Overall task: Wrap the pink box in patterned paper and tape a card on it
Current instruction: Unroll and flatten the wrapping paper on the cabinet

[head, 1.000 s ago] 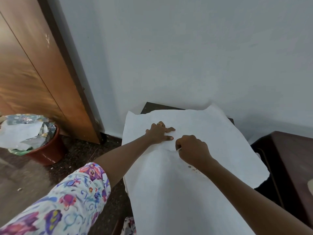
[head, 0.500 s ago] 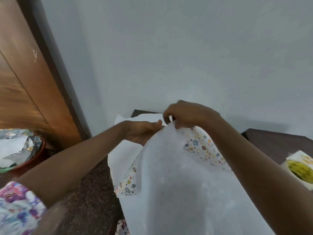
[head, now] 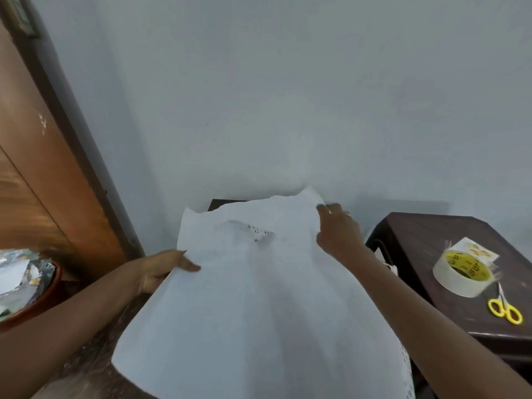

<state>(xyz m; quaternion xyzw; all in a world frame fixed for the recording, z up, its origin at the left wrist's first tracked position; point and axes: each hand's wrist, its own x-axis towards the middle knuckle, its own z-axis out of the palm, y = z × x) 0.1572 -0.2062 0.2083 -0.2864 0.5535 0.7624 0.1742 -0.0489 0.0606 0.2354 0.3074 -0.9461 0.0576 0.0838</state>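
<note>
Patterned paper (head: 259,312) lies white side up over the tabletop (head: 216,203). Left hand (head: 161,269) pinches its left edge, thumb on top. Right hand (head: 336,231) rests at the far right corner; grip unclear. Pink box not visible, probably under the central bulge. Judgement: tension both edges evenly, keep the sheet square to the box, then crease.

Left forearm (head: 86,309) and right forearm (head: 417,306): bare from frame edge to wrist. Left hand (head: 161,269) and right hand (head: 336,234): ungloved. Pale glint on one upper-right finger (head: 348,215), too blurred to identify.
</note>
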